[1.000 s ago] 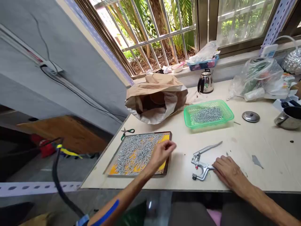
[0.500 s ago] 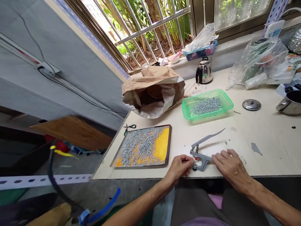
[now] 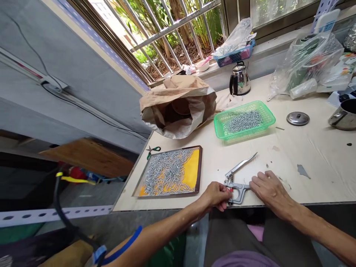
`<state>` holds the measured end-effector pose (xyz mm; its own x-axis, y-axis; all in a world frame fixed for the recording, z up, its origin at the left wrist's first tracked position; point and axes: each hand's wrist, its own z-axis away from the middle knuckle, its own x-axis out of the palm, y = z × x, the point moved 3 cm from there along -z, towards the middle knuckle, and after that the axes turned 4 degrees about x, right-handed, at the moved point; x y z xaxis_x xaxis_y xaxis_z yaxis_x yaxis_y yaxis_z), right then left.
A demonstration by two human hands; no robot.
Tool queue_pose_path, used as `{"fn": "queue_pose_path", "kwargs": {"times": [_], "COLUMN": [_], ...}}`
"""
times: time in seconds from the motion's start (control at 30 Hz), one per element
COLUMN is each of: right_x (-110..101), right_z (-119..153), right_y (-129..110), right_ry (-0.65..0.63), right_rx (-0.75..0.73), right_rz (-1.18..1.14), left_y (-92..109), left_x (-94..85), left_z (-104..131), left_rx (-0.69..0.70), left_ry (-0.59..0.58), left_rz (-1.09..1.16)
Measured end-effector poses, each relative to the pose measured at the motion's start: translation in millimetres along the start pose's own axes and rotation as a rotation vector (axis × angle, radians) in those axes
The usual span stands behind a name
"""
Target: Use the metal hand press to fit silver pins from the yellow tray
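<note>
No word, brand or number can be read — the blue print on the white plastic container (image 3: 328, 21) at the upper right is too small to make out, as are the coloured marks on the white printed packaging (image 3: 349, 67) below it.

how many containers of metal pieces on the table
2: the yellow-bottomed tray, front left; the green basket, farther back. Whether the paper bag holds any isn't clear.

One head-worn camera faces forward and down over the table (image 3: 328, 152).
</note>
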<state>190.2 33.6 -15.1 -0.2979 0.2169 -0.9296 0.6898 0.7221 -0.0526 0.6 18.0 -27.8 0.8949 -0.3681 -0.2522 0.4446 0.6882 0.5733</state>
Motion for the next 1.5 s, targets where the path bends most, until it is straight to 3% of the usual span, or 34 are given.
{"fn": "queue_pose_path", "kwargs": {"times": [0.13,0.37,0.6,0.93,1.03,1.13,1.23,1.33,1.43,1.5], "right_x": [3.5,11.9,6.6,-1.9,-4.3,-4.2,-1.7,-1.4,-5.4,-8.8], "right_z": [-3.5,-23.3,-28.7,-28.4,-28.6,-28.0,-27.1,-24.8,-20.4,-17.0], "right_y": [14.5,38.7,34.4,28.9,27.1,25.0,24.6,29.0,36.2,39.3], "right_ry": [-0.192,-0.408,-0.345,-0.355,-0.326,-0.319,-0.344,-0.363,-0.374,-0.369], "right_rx": [0.045,0.054,0.068,0.111,0.108,0.115,0.133,0.14,0.134,0.134], "right_rz": [-0.127,-0.15,-0.153,-0.092,-0.094,-0.099,-0.105,-0.128,-0.155,-0.153], "left_y": [-4.6,-3.9,-9.4,-12.8,-13.2,1.7,21.6,40.4,51.8,55.8], "left_x": [1.6,3.2,4.4,4.5,0.4,5.4,20.6,29.9,30.9,30.3], "left_z": [4.6,8.3,8.1,10.3,16.1,22.5,14.5,-2.5,-11.9,-12.3], "left_rx": [-0.006,-0.002,0.009,-0.017,0.183,0.63,0.927,1.039,1.04,1.016], "left_ry": [0.007,0.015,0.043,0.063,0.197,0.377,0.355,0.239,0.156,0.162], "left_rz": [0.056,0.099,0.121,0.039,-0.199,-0.549,-0.797,-0.915,-0.986,-1.042]}}
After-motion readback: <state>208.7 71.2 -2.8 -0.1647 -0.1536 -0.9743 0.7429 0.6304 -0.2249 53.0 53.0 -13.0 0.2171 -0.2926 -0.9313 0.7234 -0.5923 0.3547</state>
